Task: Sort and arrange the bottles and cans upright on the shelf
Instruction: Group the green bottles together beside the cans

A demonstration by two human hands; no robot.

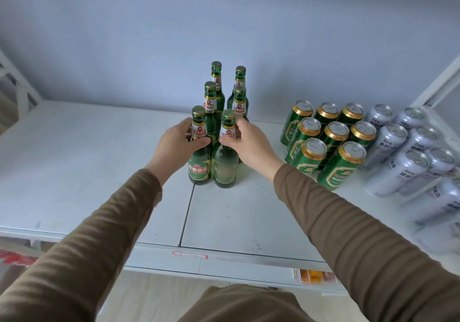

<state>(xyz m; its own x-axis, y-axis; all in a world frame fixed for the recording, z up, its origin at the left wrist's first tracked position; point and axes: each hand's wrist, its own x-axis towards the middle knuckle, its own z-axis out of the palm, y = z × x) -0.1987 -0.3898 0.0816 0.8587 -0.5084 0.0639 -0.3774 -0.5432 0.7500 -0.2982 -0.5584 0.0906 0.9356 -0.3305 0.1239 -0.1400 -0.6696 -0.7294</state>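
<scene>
Six bottles stand upright near the middle of the shelf (74, 162) in two columns of three running from near to far. The left hand (174, 145) holds the neck of the near left bottle (200, 152), and the right hand (251, 145) holds the neck of the near right bottle (226, 155) just beside it. Behind these stand the middle pair (211, 107) and, nearest the back wall (224, 23), the far pair (217, 82). To the right of the bottles, apart from them, a block of short cans (328, 140) stands in rows, and further right, by the shelf's end frame (438, 85), a group of tall cans (403, 152).
</scene>
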